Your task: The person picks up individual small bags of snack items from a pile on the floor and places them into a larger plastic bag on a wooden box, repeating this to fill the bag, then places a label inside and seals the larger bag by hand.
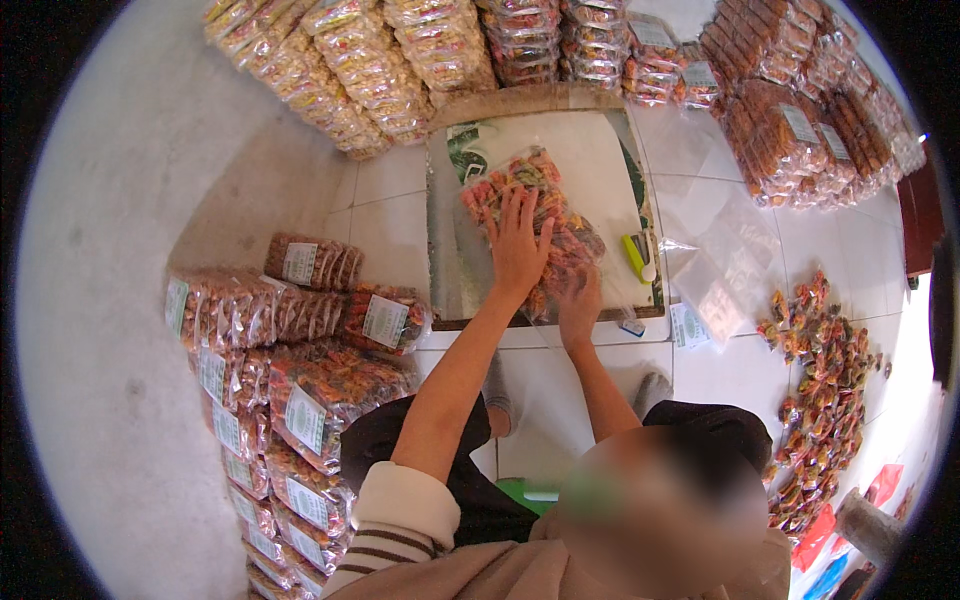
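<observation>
A clear plastic bag of small reddish-orange packed snacks (535,170) lies slantwise on a low white-topped table (590,140). My left hand (520,245) rests flat on the middle of the bag, its fingers spread. At the bag's near right end, my right hand (578,305) has bent fingers closed at the plastic; its fingertips are partly hidden by the film. To the right of the bag, a bright green stapler (636,258) sits near the table's right edge. A small blue-and-white box (632,327) is at the near right corner.
Filled, labelled bags (305,415) are stacked at my left. More stacks of pale snack packs (350,70) and brown packs (800,140) line the far side. Empty clear bags (715,295) and a printed label sheet (688,325) lie right of the table. Loose snack packets (820,400) are heaped farther right.
</observation>
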Motion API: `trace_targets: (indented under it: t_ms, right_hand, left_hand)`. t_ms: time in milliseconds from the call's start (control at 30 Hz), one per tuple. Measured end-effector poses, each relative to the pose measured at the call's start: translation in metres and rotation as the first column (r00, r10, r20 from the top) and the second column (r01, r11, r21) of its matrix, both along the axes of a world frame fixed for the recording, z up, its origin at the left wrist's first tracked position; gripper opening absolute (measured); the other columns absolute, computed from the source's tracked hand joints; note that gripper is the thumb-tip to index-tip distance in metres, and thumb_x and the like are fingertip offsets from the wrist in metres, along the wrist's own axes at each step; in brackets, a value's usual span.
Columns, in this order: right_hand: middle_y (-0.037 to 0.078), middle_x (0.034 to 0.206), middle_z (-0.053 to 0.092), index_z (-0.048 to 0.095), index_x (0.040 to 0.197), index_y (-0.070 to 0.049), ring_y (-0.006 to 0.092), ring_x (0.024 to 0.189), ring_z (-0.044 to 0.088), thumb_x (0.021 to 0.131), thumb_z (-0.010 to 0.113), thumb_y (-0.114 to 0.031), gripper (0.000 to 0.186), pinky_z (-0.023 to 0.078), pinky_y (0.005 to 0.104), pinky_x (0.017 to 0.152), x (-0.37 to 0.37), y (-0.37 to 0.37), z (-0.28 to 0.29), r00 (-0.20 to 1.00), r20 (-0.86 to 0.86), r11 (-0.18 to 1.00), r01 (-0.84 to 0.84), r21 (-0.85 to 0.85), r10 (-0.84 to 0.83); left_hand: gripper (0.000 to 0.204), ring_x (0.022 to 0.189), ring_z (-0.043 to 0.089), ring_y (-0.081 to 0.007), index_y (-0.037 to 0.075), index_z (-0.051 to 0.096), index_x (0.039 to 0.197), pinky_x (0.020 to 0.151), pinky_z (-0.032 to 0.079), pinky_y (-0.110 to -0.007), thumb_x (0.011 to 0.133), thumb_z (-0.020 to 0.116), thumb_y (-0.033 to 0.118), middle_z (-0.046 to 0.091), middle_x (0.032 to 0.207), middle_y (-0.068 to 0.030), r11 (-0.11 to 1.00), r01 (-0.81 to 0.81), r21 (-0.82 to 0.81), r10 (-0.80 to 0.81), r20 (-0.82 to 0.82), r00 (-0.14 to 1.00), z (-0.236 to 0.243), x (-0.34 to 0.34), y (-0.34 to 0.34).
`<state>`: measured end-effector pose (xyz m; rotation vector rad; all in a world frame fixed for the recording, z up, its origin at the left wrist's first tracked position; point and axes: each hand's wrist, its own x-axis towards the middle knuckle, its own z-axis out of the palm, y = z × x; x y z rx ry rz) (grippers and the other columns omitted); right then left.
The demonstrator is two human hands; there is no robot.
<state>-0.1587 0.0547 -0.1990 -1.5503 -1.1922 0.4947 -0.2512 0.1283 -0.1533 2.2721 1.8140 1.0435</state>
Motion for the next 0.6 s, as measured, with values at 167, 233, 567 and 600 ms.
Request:
trace_targets:
  t_ms: [167,233,567,600]
  right_hand:
    - [0.018,0.09,0.048,0.047,0.094,0.003,0.0342,0.089,0.047,0.086,0.048,-0.01,0.015,0.037,0.0398,0.08,-0.004,0.004,0.004,0.99,0.059,0.989,0.122,0.087,-0.127]
    - [0.017,0.088,0.046,0.047,0.094,0.003,0.0338,0.088,0.046,0.087,0.048,-0.011,0.015,0.036,0.0401,0.08,-0.003,0.007,-0.002,0.98,0.073,0.972,0.174,0.156,-0.188]
    - [0.016,0.107,0.052,0.051,0.109,0.001,0.0286,0.101,0.05,0.08,0.059,-0.009,0.032,0.038,0.0334,0.088,0.005,-0.044,0.005,0.992,-0.037,0.989,0.126,0.076,-0.123]
    - [0.016,0.105,0.054,0.052,0.108,0.0,0.0283,0.098,0.051,0.079,0.06,-0.008,0.031,0.039,0.0333,0.086,0.006,-0.049,0.003,0.998,-0.024,0.997,0.064,0.052,-0.063]
  left_hand:
    - [0.037,0.127,0.027,-0.0298,0.005,0.046,0.118,0.104,0.01,-0.054,0.089,0.046,0.027,0.04,0.128,-0.0133,0.999,-0.044,0.011,0.044,-0.006,0.999,0.0,0.006,-0.002]
    - [0.035,0.127,0.027,-0.0292,0.004,0.047,0.116,0.104,0.01,-0.054,0.089,0.045,0.026,0.041,0.126,-0.0134,0.997,-0.071,0.031,0.072,-0.057,0.996,0.001,0.019,-0.003]
    - [0.046,0.132,0.018,-0.0276,0.006,0.035,0.131,0.105,0.008,-0.052,0.092,0.036,0.03,0.032,0.138,-0.0079,0.997,-0.082,-0.002,0.079,-0.222,0.972,-0.012,0.014,0.005]
    - [0.047,0.132,0.017,-0.0275,0.005,0.035,0.132,0.105,0.008,-0.052,0.092,0.035,0.031,0.032,0.138,-0.0083,0.997,-0.08,-0.01,0.075,-0.238,0.968,-0.013,0.013,0.006]
